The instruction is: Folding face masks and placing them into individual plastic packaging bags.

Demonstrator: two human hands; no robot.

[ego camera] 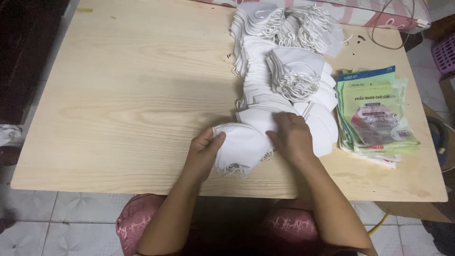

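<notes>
Two bare hands worked at the near edge of a pale wooden table [118, 95]. Both hands rested on a small stack of white face masks [241, 147] lying flat on the tabletop, just in front of the person.

Left hand [203, 154]: positioned at the left edge of the small stack. The thumb lay on top of the stack near its upper left corner, and the fingers curled around the left side, gripping the masks at their edge. The fingertips were hidden under the stack.

Right hand [291, 137]: positioned at the right edge of the same stack, palm down. The fingers pointed left and pressed flat on the topmost mask; they were extended rather than clenched. Whether they pinched a single mask could not be told.

The stack sat between the two hands, touching both, with loose ear loops showing at its lower edge.

Behind the hands, a long pile of white masks [284, 76] ran away across the table to its far edge, and the right hand partly overlapped its near end. A stack of green printed packaging bags [374, 114] lay just to the right of that pile, near the table's right edge.
</notes>
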